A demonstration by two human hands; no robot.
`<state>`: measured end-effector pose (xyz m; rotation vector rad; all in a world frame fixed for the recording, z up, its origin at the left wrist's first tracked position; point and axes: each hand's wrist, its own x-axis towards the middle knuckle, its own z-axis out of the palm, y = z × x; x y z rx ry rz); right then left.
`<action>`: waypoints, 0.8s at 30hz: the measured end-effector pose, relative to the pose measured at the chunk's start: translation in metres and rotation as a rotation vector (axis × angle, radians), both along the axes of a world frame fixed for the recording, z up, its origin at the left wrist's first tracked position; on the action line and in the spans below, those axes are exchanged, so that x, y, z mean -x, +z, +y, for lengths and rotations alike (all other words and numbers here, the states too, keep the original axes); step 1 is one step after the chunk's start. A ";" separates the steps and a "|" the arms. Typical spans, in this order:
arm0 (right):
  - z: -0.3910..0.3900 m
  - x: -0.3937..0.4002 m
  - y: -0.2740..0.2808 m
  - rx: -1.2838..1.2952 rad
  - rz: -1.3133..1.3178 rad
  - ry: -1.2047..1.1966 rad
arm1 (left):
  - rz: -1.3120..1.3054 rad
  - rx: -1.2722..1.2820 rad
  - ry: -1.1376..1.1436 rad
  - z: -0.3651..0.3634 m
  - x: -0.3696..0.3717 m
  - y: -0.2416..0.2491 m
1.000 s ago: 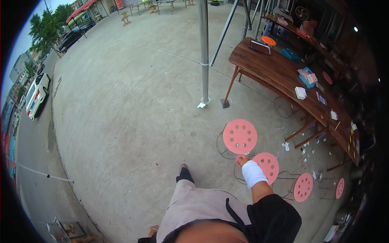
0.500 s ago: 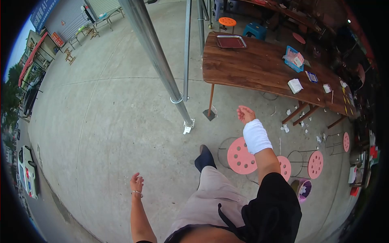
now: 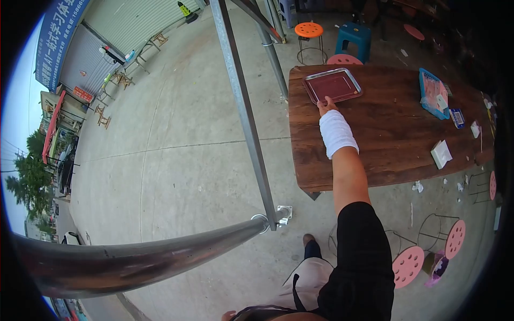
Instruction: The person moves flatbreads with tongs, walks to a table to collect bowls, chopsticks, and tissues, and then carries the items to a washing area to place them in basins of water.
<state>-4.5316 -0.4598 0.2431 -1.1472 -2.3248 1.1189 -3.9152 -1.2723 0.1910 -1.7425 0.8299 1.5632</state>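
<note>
A red tray with a silvery rim (image 3: 337, 84) lies near the left end of the brown wooden table (image 3: 385, 144). My right hand (image 3: 326, 105), with a white band round the wrist, grips the tray's near edge, a finger reaching over the rim. Only a small part of my left hand (image 3: 228, 315) shows at the bottom edge, left of my body; its fingers cannot be made out. A blue basket with pink packets (image 3: 433, 95), a blue packet (image 3: 457, 118) and a stack of white tissues (image 3: 441, 154) are farther right on the table.
A thick metal pole (image 3: 144, 265) crosses the lower left, joining a thinner upright post (image 3: 243, 107) by its foot. Pink stools (image 3: 408, 267) stand at the lower right. An orange stool (image 3: 309, 30) and a blue stool (image 3: 354, 40) are behind the table.
The view has come closer to the table. My right hand has moved forward from beside the table onto the tray's edge. My left hand has dropped almost out of view.
</note>
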 end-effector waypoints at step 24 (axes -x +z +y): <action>-0.137 -0.177 0.038 -0.059 -0.118 -0.176 | 0.434 0.371 -1.085 -0.091 0.230 0.091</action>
